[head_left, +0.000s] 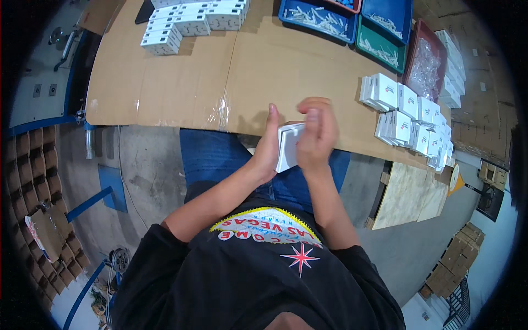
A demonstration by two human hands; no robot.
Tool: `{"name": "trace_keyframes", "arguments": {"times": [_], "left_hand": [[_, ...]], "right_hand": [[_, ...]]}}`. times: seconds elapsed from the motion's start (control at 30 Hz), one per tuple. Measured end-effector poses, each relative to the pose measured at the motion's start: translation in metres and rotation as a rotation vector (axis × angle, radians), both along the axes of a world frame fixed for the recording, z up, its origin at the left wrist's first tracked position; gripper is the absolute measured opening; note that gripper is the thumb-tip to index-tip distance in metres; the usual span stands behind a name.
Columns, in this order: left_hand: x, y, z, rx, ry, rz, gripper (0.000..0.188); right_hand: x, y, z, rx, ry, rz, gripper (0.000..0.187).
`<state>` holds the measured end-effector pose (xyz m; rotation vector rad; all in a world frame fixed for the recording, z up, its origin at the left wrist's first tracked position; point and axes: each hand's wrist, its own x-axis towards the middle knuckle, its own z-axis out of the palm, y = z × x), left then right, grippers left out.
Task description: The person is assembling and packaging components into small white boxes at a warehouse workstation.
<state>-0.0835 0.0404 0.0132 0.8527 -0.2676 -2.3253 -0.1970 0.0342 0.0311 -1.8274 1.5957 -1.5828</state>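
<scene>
White box (287, 151) sits grasped in left fingers (271, 120), right fingers (320, 113) unclear, 5 trays (308, 27) beyond.

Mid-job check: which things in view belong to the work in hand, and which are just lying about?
Likely in the job:
white box, in the left hand, right hand over it
white packs at right
blue tray of small white parts, possibly

Seemingly just lying about:
wooden board
cardboard boxes, lower right
</scene>
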Motion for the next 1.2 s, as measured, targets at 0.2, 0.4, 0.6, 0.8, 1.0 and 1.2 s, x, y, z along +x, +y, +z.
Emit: {"name": "trace_keyframes", "arguments": {"times": [0.2, 0.4, 0.6, 0.8, 1.0, 1.2], "left_hand": [[0.011, -0.003, 0.007, -0.298, 0.035, 0.143, 0.082], [0.015, 0.002, 0.014, -0.675, -0.161, 0.084, 0.087], [0.026, -0.001, 0.015, -1.170, -0.383, 0.034, 0.085], [0.036, -0.002, 0.007, -1.344, -0.558, -0.007, 0.076], [0.053, 0.006, 0.011, -1.432, -0.604, -0.099, 0.073], [0.073, 0.015, 0.024, -1.496, -0.514, -0.239, 0.075]], "right_hand": [[-0.029, 0.025, 0.008, 0.494, -0.239, -0.177, 0.024], [-0.016, 0.040, 0.020, 0.896, -0.779, 0.125, 0.042], [-0.017, 0.039, 0.023, 0.877, -0.875, 0.184, 0.045], [-0.014, 0.038, 0.036, 0.947, -0.917, 0.198, 0.042], [-0.027, 0.051, 0.033, 1.047, -0.875, 0.381, 0.034], [-0.031, 0.071, 0.026, 1.068, -0.807, 0.655, 0.032]]}}
